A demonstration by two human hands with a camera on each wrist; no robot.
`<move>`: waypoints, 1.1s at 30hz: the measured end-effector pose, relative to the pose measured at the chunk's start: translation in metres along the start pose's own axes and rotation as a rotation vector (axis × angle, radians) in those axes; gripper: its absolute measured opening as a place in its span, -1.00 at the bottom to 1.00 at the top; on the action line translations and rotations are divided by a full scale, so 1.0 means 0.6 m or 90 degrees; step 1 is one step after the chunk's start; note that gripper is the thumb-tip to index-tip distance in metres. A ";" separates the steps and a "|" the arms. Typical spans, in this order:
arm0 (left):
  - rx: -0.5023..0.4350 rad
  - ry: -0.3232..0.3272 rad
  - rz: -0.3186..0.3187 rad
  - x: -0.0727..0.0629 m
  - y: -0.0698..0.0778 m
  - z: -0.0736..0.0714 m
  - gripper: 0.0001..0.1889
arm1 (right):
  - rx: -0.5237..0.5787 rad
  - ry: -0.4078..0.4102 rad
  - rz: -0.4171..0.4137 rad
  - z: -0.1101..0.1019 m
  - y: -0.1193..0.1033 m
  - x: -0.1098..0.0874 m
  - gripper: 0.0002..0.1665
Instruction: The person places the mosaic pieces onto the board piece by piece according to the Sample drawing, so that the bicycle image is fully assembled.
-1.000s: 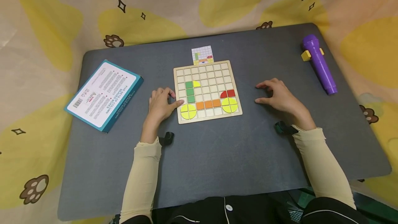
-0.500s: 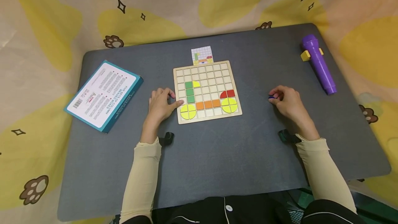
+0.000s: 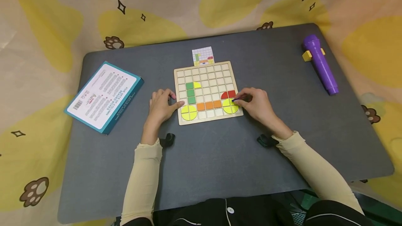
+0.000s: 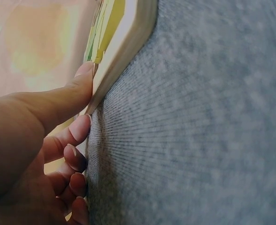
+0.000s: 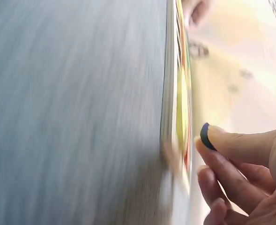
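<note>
A wooden grid board (image 3: 207, 116) lies mid-table, with green, yellow, orange and red pieces set in some cells; two yellow circles (image 3: 189, 112) fill its front corners. At the board's left edge, my left hand (image 3: 161, 105) grips it, thumb on the rim and index finger (image 4: 79, 129) against the side. My right hand (image 3: 255, 104) is over the right edge, pinching a small dark blue tile (image 5: 206, 137) with a curved edge between thumb and fingertips. In the head view, the tile overlaps the right yellow circle. A small pattern card (image 3: 202, 55) lies behind the board.
A teal and white box (image 3: 104, 97) lies at an angle on the left of the grey table (image 3: 220, 170). At the far right lies a purple microphone-shaped torch (image 3: 321, 65) with yellow parts. A patterned cloth (image 3: 176, 2) hangs behind the table.
My right hand first drew back to the right, the blue tile then showing in its fingers, and has since moved left over the board's right edge. The left hand has stayed put.
</note>
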State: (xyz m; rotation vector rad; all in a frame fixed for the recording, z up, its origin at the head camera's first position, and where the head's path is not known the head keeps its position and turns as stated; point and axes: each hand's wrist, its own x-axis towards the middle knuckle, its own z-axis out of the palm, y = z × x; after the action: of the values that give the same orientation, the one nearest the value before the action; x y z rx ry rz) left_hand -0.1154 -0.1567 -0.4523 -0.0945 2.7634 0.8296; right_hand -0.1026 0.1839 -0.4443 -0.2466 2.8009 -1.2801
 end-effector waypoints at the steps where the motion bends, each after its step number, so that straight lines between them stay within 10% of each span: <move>1: 0.000 0.000 -0.001 0.000 -0.001 0.000 -0.58 | 0.007 -0.003 -0.008 0.008 -0.007 0.002 -0.88; 18: -0.004 0.004 0.004 -0.002 0.003 0.000 -0.58 | 0.025 -0.122 -0.052 0.086 -0.060 0.008 -0.94; 33: 0.003 0.000 0.005 -0.001 0.008 0.001 -0.57 | -0.033 -0.078 -0.058 0.086 -0.063 0.022 -0.71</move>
State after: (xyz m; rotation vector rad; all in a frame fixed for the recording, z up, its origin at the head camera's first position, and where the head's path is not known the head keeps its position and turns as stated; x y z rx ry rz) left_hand -0.1153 -0.1523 -0.4500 -0.0836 2.7669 0.8254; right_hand -0.1052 0.1186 -0.4495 -0.4447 2.7501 -1.1668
